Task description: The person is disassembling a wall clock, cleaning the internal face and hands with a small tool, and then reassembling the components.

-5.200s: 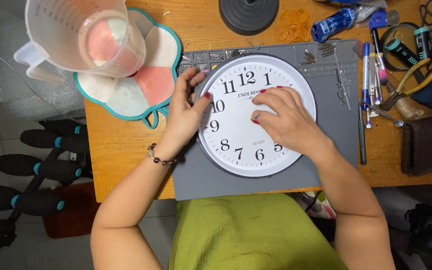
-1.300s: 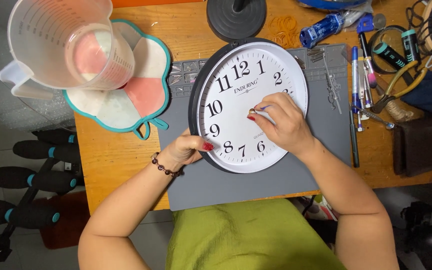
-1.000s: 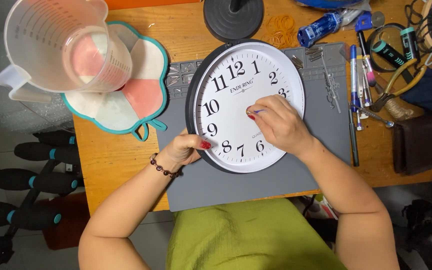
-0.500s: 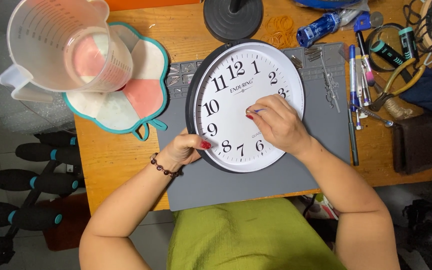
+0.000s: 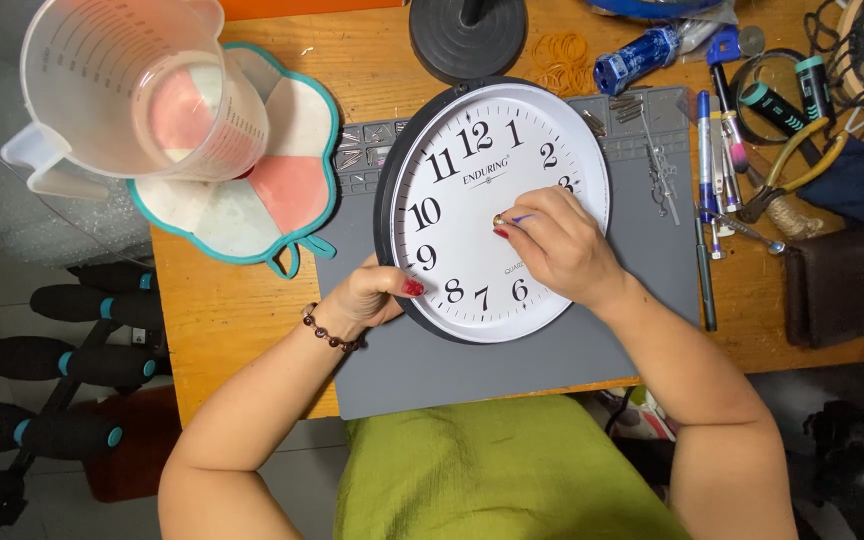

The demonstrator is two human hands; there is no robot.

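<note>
Wooden desk [image 5: 252, 310] fills my view, with a grey mat [image 5: 512, 365] laid across its middle and my green lap below it at 6 o'clock. On the mat lies a round wall clock [image 5: 472, 160], white face up, black rim raised a little on its left side.

My left hand [image 5: 372, 295] grips that rim at about 8 o'clock on the dial, fingers curled under the edge and the thumb with its red nail pressed on the white face near the nine. A bead bracelet [image 5: 330, 330] sits on that wrist.

My right hand [image 5: 557, 245] rests over the 3 to 5 o'clock part of the dial. Its thumb and forefinger are pinched nearly shut at the centre of the face, holding a small thin blue-tipped piece [image 5: 520, 218] against the brass hub [image 5: 499, 219]; I cannot tell just what that piece is.

At 10 o'clock from the clock stands a clear measuring jug [image 5: 122, 90] on a teal-edged cloth pad [image 5: 252, 200]. At 12 o'clock sits a black round base [image 5: 467, 40]. At 2 to 3 o'clock lie pens, tweezers and pliers [image 5: 797, 170], and a brown pouch [image 5: 837, 285].
</note>
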